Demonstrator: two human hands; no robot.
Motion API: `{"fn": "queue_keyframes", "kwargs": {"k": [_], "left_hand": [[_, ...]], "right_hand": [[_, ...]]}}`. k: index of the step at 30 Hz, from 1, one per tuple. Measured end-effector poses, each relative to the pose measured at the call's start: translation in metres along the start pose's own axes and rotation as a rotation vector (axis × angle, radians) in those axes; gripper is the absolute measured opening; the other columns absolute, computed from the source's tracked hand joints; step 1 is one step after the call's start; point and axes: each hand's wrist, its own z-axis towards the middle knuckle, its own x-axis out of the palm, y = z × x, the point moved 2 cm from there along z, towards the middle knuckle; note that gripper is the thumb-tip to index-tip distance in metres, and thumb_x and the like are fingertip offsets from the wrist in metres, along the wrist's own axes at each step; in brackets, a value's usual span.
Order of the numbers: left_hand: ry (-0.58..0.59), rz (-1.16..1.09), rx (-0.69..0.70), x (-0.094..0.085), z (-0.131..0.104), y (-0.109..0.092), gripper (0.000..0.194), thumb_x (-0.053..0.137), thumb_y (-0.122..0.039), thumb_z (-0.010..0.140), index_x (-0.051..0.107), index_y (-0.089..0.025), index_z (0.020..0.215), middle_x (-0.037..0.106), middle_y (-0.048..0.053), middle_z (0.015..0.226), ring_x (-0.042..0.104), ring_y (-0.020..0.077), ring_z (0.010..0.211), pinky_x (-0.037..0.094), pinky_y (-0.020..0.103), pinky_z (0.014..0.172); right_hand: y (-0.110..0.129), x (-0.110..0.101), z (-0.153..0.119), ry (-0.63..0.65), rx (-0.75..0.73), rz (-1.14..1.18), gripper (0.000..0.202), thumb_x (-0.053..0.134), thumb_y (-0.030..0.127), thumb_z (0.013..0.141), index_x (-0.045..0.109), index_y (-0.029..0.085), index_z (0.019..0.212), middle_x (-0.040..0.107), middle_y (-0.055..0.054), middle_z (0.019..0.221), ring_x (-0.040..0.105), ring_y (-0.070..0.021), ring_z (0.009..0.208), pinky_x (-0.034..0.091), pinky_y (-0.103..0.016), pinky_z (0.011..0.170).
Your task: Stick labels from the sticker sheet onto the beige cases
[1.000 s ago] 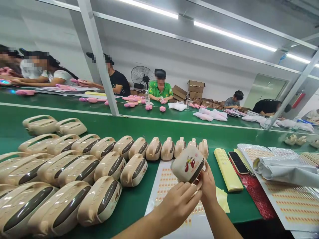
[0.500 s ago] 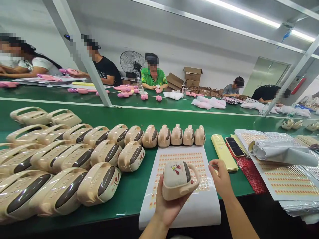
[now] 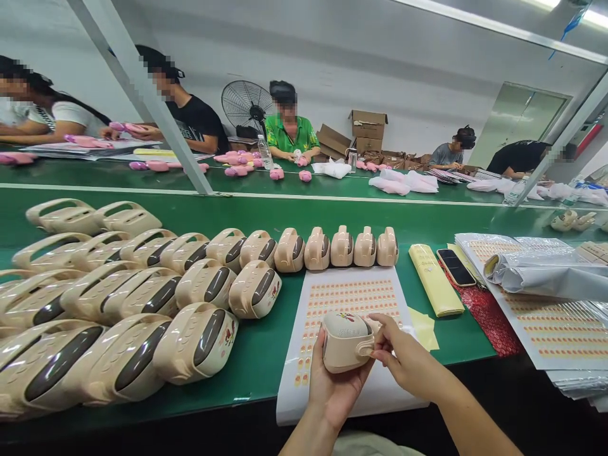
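Note:
A cream-coloured case with a handle and a printed top point(image 3: 346, 345) rests in my left hand point(image 3: 330, 392), whose fingers wrap round it from below. My right hand point(image 3: 401, 358) is at the case's right side, fingertips on the handle end with thumb and fingers pinched there. Beneath both lies a white sheet with rows of small orange stickers point(image 3: 351, 291). Similar cases point(image 3: 254, 289) stand in rows to the left and along the back of the sheet.
To the right lie a yellow packet point(image 3: 436, 280), a phone point(image 3: 456, 267), a red cloth point(image 3: 491, 320) and more sticker sheets point(image 3: 555, 329). A slanted metal post point(image 3: 175, 136) rises at the back left. Several people sit across the green table point(image 3: 266, 206).
My right hand has moved left onto the handle end of the case. The case has turned and tilted in my left hand. Yellow paper now shows beside the sheet. The view has shifted slightly.

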Motion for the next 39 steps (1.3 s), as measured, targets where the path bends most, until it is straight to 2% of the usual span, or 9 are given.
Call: {"fn": "queue_keyframes", "kwargs": {"k": [4,10,21,30,39], "left_hand": [[-0.056,0.017,0.02,0.0,-0.001,0.002,0.028,0.05,-0.038,0.083,0.065,-0.015,0.087,0.069,0.011,0.083,0.066,0.0235,0.072,0.054,0.036,0.062],[-0.093,0.031,0.008,0.002,-0.002,0.007,0.031,0.052,-0.039,0.081,0.065,-0.013,0.09,0.068,0.014,0.086,0.065,0.0251,0.075,0.053,0.036,0.063],[-0.068,0.042,-0.008,0.007,-0.003,0.009,0.029,0.054,-0.039,0.08,0.065,-0.013,0.089,0.069,0.011,0.082,0.066,0.0233,0.07,0.053,0.036,0.063],[-0.104,0.071,-0.026,0.007,-0.004,0.009,0.031,0.052,-0.04,0.081,0.064,-0.013,0.09,0.069,0.011,0.081,0.066,0.0224,0.071,0.054,0.036,0.065],[-0.037,0.056,0.063,-0.002,-0.002,0.007,0.026,0.054,-0.034,0.081,0.064,-0.012,0.092,0.07,0.013,0.085,0.067,0.0248,0.074,0.054,0.038,0.068]], "right_hand": [[0.003,-0.007,-0.002,0.061,0.029,0.027,0.038,0.049,0.02,0.082,0.042,0.025,0.119,0.052,0.002,0.076,0.052,-0.013,0.068,0.043,-0.026,0.065],[0.008,-0.005,0.003,0.052,0.125,-0.062,0.041,0.051,0.018,0.081,0.042,0.024,0.12,0.056,0.001,0.077,0.054,-0.0161,0.074,0.04,-0.028,0.069],[0.019,-0.008,0.011,0.075,0.248,-0.237,0.034,0.053,0.014,0.078,0.045,0.02,0.111,0.057,0.0,0.073,0.052,-0.0162,0.07,0.035,-0.024,0.062],[0.021,-0.012,0.019,0.145,0.22,-0.39,0.037,0.058,0.018,0.074,0.049,0.019,0.11,0.058,-0.001,0.072,0.051,-0.0166,0.067,0.031,-0.023,0.056],[0.031,-0.006,0.025,0.129,0.308,-0.446,0.029,0.056,0.019,0.075,0.049,0.018,0.103,0.062,-0.004,0.074,0.056,-0.0207,0.071,0.034,-0.025,0.057]]}}
